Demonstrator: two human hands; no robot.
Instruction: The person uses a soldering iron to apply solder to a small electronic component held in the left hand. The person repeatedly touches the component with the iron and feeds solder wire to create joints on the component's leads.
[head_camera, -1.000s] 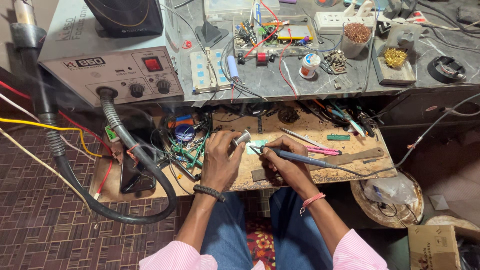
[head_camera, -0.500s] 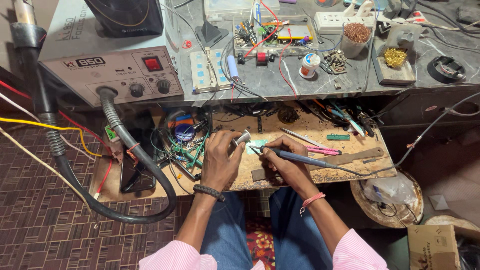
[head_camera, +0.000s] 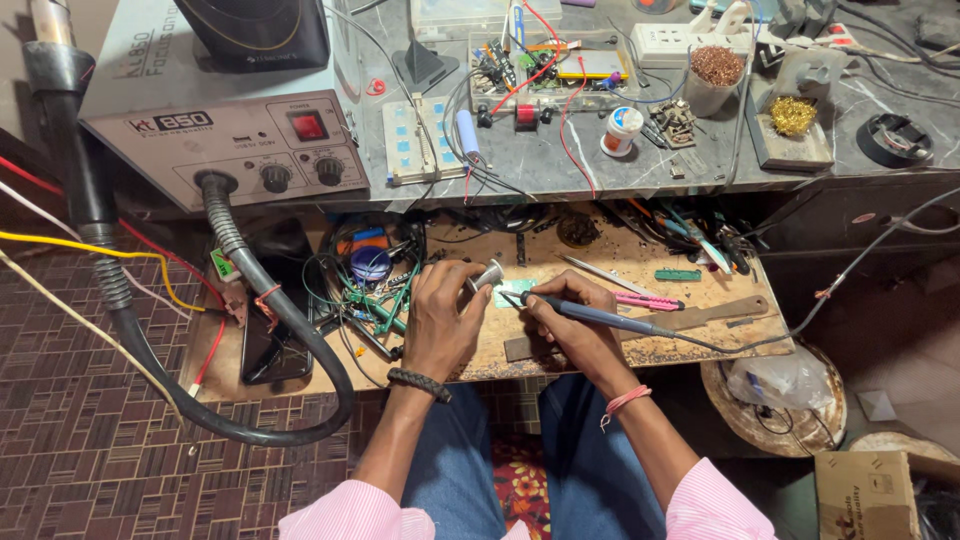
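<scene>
Here, places are given relative to the wooden work board (head_camera: 600, 330) that lies below the grey bench. Furthest left of the board, a thick corrugated hose (head_camera: 250, 300) is seen curving down from the grey rework station (head_camera: 230, 150), which stands up and to the left of the board. A black phone (head_camera: 275, 330) lies at the board's left end, just beside a tangle of green and black wires (head_camera: 370, 290). The left hand (head_camera: 445, 315) is placed over the board's left-centre, its fingers closed around a small spool of solder wire (head_camera: 488, 275), the free end of which is led toward a small green circuit board (head_camera: 515, 293) lying flat on the wood. Just right of that, the right hand (head_camera: 570, 320) is wrapped pen-fashion around a blue-handled soldering iron (head_camera: 590, 315), whose tip is set on or just at the circuit board; actual contact cannot be told. Its cable is trailed off to the right across the board. A pink-handled tool (head_camera: 648, 300) lies just beyond the right hand. Above the board's right end, on the bench, 1 cup of copper wool (head_camera: 716, 68) is seen.
</scene>
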